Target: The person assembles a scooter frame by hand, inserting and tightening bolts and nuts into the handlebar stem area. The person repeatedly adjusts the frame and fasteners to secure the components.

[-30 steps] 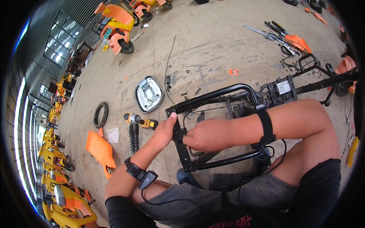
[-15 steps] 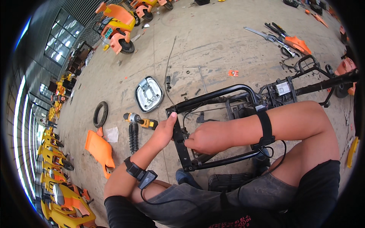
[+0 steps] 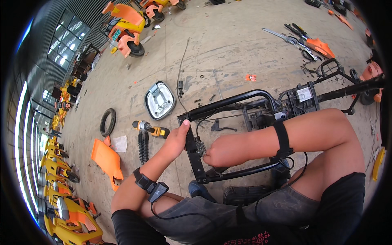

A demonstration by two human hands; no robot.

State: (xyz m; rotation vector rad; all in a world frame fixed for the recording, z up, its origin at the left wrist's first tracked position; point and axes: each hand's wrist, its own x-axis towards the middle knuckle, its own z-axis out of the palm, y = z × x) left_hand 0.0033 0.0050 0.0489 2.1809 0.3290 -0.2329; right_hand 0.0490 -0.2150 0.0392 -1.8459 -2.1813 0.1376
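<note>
A black tubular scooter frame (image 3: 232, 103) stretches in front of me, its flat end plate (image 3: 197, 164) facing left. My left hand (image 3: 176, 141) is closed on this plate near its far corner, thumb along the top. Inside the frame, my right hand (image 3: 227, 150) is closed in a pinch beside a small metal latch-like part (image 3: 201, 148) on the plate. Whatever those fingertips hold is hidden. A thin black cable loops near the latch. On the floor inside the frame lies a black brake lever (image 3: 220, 127).
Left of the frame lie a yellow cordless drill (image 3: 157, 132), shock-absorber springs (image 3: 143, 147), an orange panel (image 3: 107, 160), a tire (image 3: 108, 122) and a silver-and-black shell (image 3: 160, 101). Loose bolts and a long rod (image 3: 217, 83) lie beyond. Yellow scooters (image 3: 127, 30) stand farther off.
My right hand has shifted slightly right, away from the end plate, showing more of the metal latch and the brake lever. My left hand keeps its hold.
</note>
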